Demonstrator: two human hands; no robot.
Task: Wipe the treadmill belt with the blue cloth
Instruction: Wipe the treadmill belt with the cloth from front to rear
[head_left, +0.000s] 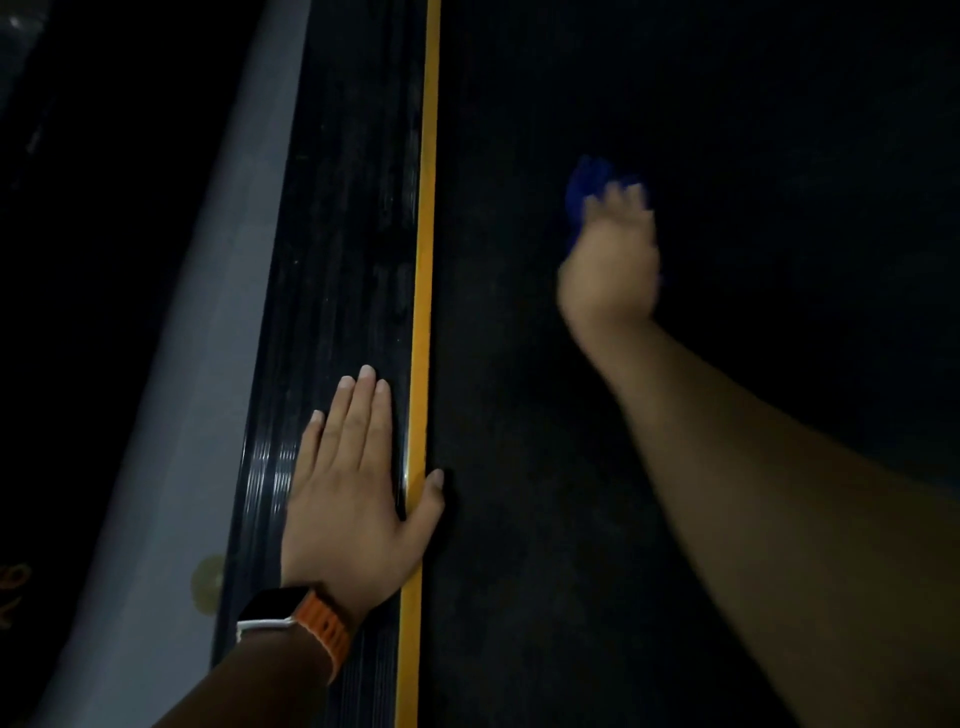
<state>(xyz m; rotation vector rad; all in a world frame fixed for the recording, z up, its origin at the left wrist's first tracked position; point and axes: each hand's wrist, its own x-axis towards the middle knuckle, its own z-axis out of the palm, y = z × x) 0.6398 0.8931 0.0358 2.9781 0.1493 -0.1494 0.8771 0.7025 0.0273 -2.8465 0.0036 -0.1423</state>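
Wiping is judged under way: the blue cloth (584, 179) is pressed to the treadmill belt (519, 467) by the right hand (610, 260), grip indiscernible through blur. The left hand (348, 483) is laid flat. Remaining area cannot be told.

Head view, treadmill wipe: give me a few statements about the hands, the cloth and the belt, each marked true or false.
1. The right hand rests on the blue cloth, out on the treadmill belt. True.
2. The left hand holds the cloth. False: it lies flat on the ribbed side rail and holds nothing.
3. The left hand's thumb reaches across the yellow stripe. True.
4. The watch with the orange strap is on the right wrist. False: it is on the left wrist.
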